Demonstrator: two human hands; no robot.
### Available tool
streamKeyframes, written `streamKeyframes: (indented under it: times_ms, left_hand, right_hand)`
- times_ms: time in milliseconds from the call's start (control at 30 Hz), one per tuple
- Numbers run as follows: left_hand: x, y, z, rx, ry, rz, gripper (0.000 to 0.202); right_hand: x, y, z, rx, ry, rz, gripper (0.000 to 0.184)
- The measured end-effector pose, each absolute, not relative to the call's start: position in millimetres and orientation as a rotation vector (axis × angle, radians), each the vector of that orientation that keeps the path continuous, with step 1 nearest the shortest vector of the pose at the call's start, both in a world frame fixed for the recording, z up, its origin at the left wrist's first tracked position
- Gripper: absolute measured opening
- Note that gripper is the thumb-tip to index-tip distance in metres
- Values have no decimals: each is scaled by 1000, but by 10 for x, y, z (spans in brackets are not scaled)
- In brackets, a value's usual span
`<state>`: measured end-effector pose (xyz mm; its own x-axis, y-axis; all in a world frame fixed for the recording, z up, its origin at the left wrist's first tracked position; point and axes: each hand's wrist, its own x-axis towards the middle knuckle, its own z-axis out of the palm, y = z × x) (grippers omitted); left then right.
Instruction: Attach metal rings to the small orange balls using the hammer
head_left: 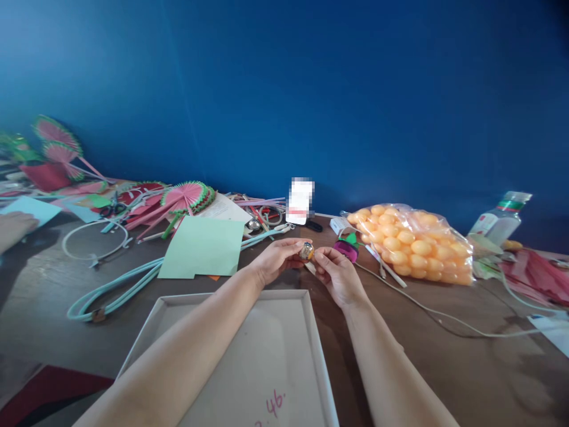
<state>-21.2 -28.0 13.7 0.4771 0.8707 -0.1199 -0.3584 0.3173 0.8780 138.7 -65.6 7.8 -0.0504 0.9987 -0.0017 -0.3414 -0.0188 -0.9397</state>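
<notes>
1. Small shiny ball [306, 251], silver and yellowish, held up above the tabletop [391, 350], mid-scene, just past the far right corner of the shallow box. Fine detail too small to be read.
2. Left hand [276, 259]: fingers closed in a pinch around the ball from its left side.
3. Right hand [341, 277]: fingers drawn near together just beside the ball on its right. Whether anything is gripped between them cannot be told.
4. Shallow box [320, 362], pale inside, set at the near side beneath the left forearm. Pink handwriting seen on its floor, "46" legible.
5. Green paper sheet [202, 248] laid left of the hands; pale blue cord [116, 287] looped beside it, partly covered by it.
6. White-screened phone [300, 201] stood upright on the far side, near the wall [284, 89]; screen blurred.
7. Purple item [347, 249] with green leaf shapes noted just beyond the right hand.
8. Clear bag of orange balls [411, 246] placed far right; bottle [498, 220] tilted beyond it, with reddish crumpled material [536, 274] heaped nearer.
9. Pink pleated fans [189, 197] edged in green piled far left among sticks.
10. Another person's hand [16, 230] seen at the left edge, placed at a light blue sheet [38, 210].
</notes>
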Motion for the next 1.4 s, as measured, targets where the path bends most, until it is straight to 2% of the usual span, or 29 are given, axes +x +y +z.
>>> streamKeyframes:
  times_ms: [1400]
  left_hand:
    - [-228,-284,123,971,655,858,45]
  right_hand:
    - [1455,-655,104,-904,-1031,1494,27]
